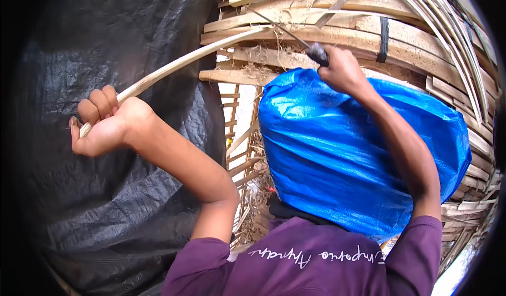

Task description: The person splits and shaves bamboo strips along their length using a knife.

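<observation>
In the head view, my left hand (108,122) is closed around the lower end of a long pale wooden strip (182,61), over the black sheet. The strip slants up to the right, its far end near the stacked wood. My right hand (341,70) is wrapped round the dark handle of a knife (318,53). The thin blade points up and to the left, across the strip's far end. Curly shavings (258,69) lie on the wood around that end. A blue plastic sheet (337,154) lies beneath my right forearm.
A black plastic sheet (121,190) covers the left side. Split wooden pieces (411,48) tied with a dark band (383,39) run across the top right. A flat blade-like piece (337,7) rests on them. Thin strips (453,48) curve down at the right. Slatted bamboo (245,164) shows between the sheets.
</observation>
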A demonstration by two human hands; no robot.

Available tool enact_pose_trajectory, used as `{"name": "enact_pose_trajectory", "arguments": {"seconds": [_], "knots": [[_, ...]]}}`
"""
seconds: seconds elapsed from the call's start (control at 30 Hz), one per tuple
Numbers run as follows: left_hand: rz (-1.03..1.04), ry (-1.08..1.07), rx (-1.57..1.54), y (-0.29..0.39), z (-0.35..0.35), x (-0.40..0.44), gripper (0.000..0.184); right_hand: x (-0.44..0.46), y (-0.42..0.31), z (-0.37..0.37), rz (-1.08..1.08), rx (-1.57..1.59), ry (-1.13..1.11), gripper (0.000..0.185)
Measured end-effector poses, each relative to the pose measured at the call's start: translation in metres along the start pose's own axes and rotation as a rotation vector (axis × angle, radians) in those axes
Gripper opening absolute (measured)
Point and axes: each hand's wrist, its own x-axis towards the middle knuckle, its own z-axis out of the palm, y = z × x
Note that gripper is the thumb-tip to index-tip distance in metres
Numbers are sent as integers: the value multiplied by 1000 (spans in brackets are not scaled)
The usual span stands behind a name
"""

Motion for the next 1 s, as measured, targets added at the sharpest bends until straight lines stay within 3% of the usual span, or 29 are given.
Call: {"name": "enact_pose_trajectory", "arguments": {"seconds": [0.1, 0.17, 0.3, 0.43, 0.5, 0.57, 0.67, 0.83, 0.9, 1.0], "knots": [[4, 17, -19, -3, -1, 2, 32, -5, -33, -24, -136, 128, 150, 31], [15, -14, 18, -2, -2, 3, 31, -9, -34, -18, -84, 239, 126, 33], [-26, -38, -52, 0, 1, 1, 30, -3, 24, 22, 83, -30, -55, 36], [7, -33, 3, -2, -3, -2, 31, -2, -19, -17, 6, 32, 29, 36], [18, 15, -8, -4, -3, -1, 31, -6, -37, -26, -177, 149, 209, 32], [15, -4, 10, -4, -2, 2, 31, -10, -37, -22, -120, 257, 157, 31], [-34, -46, -35, -2, 4, 2, 29, -3, 30, 25, 1, -54, -21, 32], [-5, -9, 0, -9, 5, 10, 27, -2, -17, -15, -38, -74, 18, 31], [-19, 45, 5, -11, 12, 13, 27, -6, -36, -22, -172, 80, 166, 29], [8, -13, 19, -12, 26, 16, 23, -7, -21, -4, -106, 177, 131, 30]]}}
